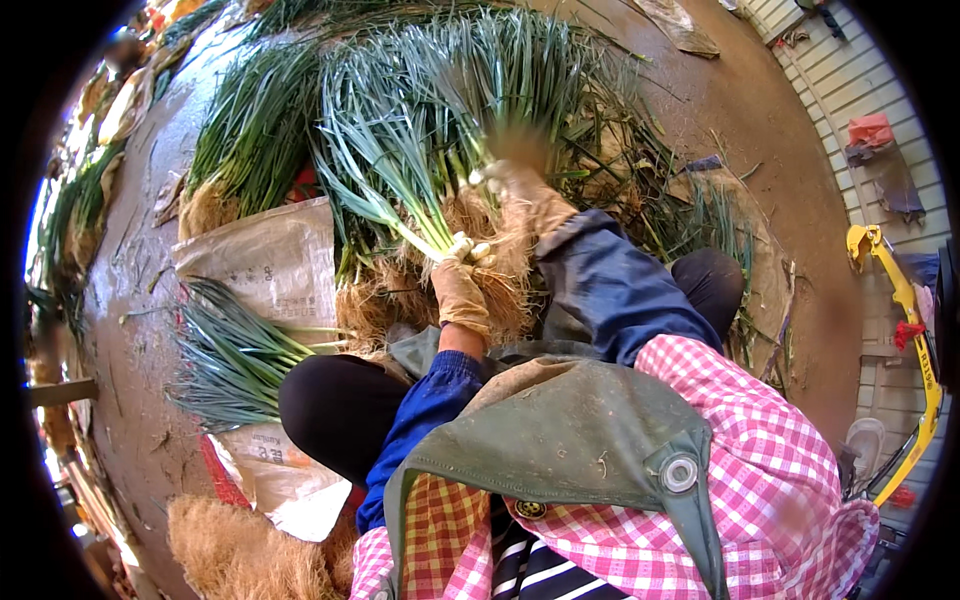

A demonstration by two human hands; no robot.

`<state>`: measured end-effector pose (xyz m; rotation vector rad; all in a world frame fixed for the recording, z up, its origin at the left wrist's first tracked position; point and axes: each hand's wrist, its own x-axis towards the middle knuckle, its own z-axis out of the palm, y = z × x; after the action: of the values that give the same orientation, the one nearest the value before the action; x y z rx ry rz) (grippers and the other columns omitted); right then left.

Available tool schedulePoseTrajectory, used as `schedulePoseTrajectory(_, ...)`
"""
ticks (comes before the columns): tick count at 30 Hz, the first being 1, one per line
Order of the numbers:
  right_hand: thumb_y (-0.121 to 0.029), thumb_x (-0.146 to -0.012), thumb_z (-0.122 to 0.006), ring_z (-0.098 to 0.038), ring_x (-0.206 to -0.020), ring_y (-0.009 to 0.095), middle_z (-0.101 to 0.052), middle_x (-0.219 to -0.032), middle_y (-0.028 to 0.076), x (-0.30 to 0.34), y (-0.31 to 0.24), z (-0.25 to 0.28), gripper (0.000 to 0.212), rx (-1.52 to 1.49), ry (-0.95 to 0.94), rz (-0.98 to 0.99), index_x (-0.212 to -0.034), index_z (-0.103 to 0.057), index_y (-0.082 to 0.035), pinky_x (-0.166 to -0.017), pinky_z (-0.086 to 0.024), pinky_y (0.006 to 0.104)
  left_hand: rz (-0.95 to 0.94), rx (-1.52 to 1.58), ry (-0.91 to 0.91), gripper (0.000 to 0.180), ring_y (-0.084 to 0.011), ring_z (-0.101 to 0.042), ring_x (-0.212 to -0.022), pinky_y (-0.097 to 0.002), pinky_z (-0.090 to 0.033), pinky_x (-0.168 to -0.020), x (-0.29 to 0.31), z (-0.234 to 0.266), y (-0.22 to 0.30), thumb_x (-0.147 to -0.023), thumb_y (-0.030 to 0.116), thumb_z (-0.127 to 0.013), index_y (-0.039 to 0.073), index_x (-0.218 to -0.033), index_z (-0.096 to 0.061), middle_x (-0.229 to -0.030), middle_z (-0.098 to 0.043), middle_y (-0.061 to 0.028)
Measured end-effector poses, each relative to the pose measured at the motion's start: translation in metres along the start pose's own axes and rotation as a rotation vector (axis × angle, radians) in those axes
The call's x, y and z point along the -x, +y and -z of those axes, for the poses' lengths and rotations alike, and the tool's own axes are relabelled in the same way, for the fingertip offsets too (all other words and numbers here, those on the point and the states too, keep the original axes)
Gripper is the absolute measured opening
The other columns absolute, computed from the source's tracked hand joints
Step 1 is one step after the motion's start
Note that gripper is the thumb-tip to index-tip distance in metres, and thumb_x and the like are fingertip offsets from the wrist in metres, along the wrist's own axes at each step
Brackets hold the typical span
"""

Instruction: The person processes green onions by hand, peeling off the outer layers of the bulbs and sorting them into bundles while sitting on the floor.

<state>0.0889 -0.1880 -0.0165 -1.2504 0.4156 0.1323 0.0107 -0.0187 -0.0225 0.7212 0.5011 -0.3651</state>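
Note:
My left hand, in a tan glove, is closed round the lower ends of a few green onions. Their white bulbs show just above its fingers, and the leaves fan out away from me. Farther off and to the right, my right hand, gloved too, closes at the white ends of more green onions; a blurred smudge covers part of its fingers. Hairy tan roots hang between and below both hands. Beyond them spreads a large heap of green onions, leaves pointing away.
Another bundle of green onions lies at the far left. A smaller bundle rests beside my left knee, by a pale sack. Trimmed roots pile up at the lower left. A yellow metal bar stands near the right wall.

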Motion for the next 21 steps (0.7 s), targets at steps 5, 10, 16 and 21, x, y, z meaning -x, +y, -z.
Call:
schedulePoseTrajectory(5,-0.025,-0.086,-0.059,-0.049,-0.061,0.003,-0.061,-0.082,-0.001,0.055,-0.005,0.012,0.037,0.033,-0.201,0.046,-0.113,-0.058,0.0,-0.054,-0.043,0.016,0.122,-0.007,-0.023,0.03,-0.0287,-0.063,-0.076,-0.0344,-0.055,-0.064,0.003,-0.003,-0.002,-0.084,0.005,-0.051,-0.002,-0.112,-0.047,-0.086,-0.059,-0.0125)
schedulePoseTrajectory(10,-0.021,-0.093,-0.046,-0.059,-0.08,0.014,-0.062,-0.096,0.007,0.072,0.017,0.01,0.038,-0.273,-0.364,-0.059,-0.121,-0.049,0.004,-0.072,-0.05,0.026,0.073,-0.048,-0.02,0.022,-0.0207,-0.06,-0.075,-0.0307,-0.052,-0.066,-0.001,0.001,-0.017,-0.078,0.005,-0.057,-0.002,-0.098,-0.056,-0.083,-0.06,-0.0089)
schedulePoseTrajectory(16,-0.019,-0.091,-0.05,-0.06,-0.086,0.017,-0.061,-0.105,0.012,0.076,0.008,-0.006,0.037,-0.344,-0.357,0.001,-0.12,-0.05,0.004,-0.072,-0.051,0.0289,0.195,-0.078,0.081,0.017,-0.0137,-0.045,-0.052,-0.0224,-0.034,-0.046,-0.015,0.006,-0.024,-0.075,0.002,-0.062,0.001,-0.093,-0.061,-0.067,-0.052,-0.0006)
schedulePoseTrajectory(21,-0.027,-0.088,-0.056,-0.054,-0.061,0.007,-0.061,-0.09,0.007,0.079,-0.054,-0.016,0.039,-0.276,-0.393,0.141,-0.113,-0.052,0.003,-0.055,-0.049,0.0241,0.127,-0.01,0.074,0.016,-0.0193,-0.05,-0.057,-0.0284,-0.04,-0.05,-0.004,0.01,-0.013,-0.078,0.003,-0.058,0.002,-0.094,-0.053,-0.074,-0.054,-0.0073)
